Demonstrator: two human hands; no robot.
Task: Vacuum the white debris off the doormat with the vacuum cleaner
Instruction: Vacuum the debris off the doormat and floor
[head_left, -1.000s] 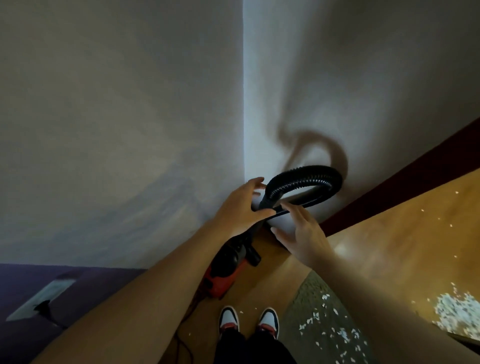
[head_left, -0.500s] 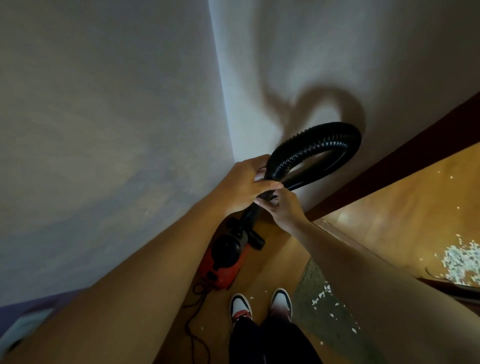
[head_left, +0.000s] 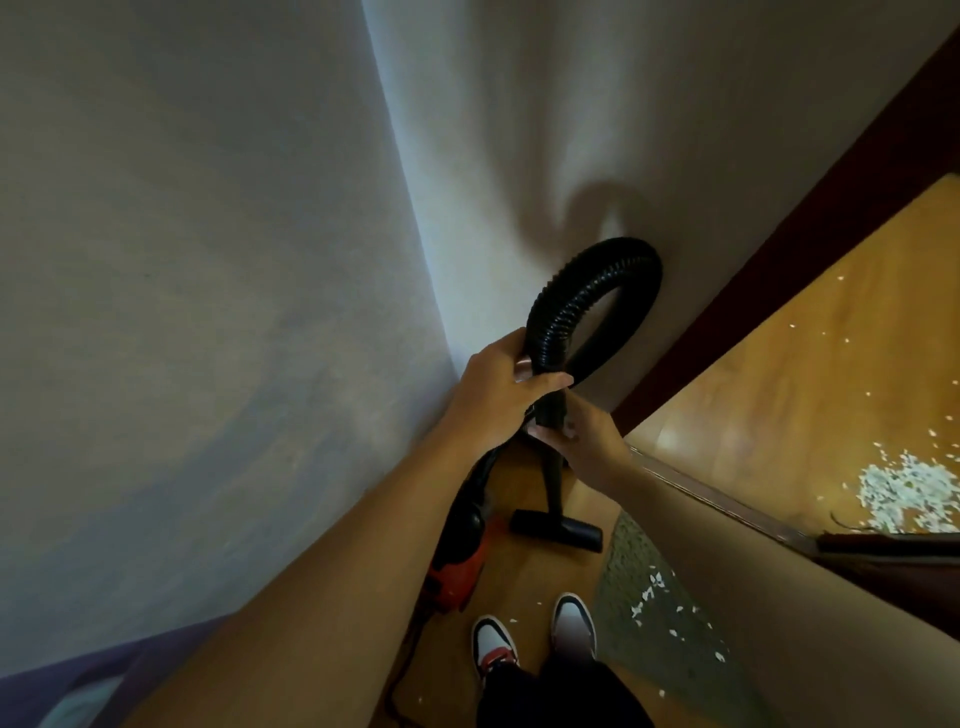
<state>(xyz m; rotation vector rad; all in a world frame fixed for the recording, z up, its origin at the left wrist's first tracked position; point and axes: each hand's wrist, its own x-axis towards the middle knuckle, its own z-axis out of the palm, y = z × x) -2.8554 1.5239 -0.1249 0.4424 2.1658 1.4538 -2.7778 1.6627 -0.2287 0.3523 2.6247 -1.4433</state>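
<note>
Corner position, close quarters. The left hand is closed round the lower end of the black ribbed hose, thumb across the top. The right hand is just below it, with fingers wrapped on the rigid wand.

- The hose is looped upward in an arch, its far side near the wall. Contact with the wall cannot be told.
- The wand is held steep. The floor nozzle is seen at its foot over the wooden floor, just short of the doormat's near edge.
- The red and black vacuum cleaner is partly hidden by the left forearm, close to the wall base. A cord is trailed from it toward the viewer.
- The doormat, grey-green, is placed right of the shoes. White debris is scattered on it. Its right edge is covered by the right forearm.
- A narrow band of bare floor is left between the vacuum body and the mat, and it is occupied by both shoes.
- Beyond a threshold strip, more floor is bounded by a dark red skirting, with a dense debris pile on it.
</note>
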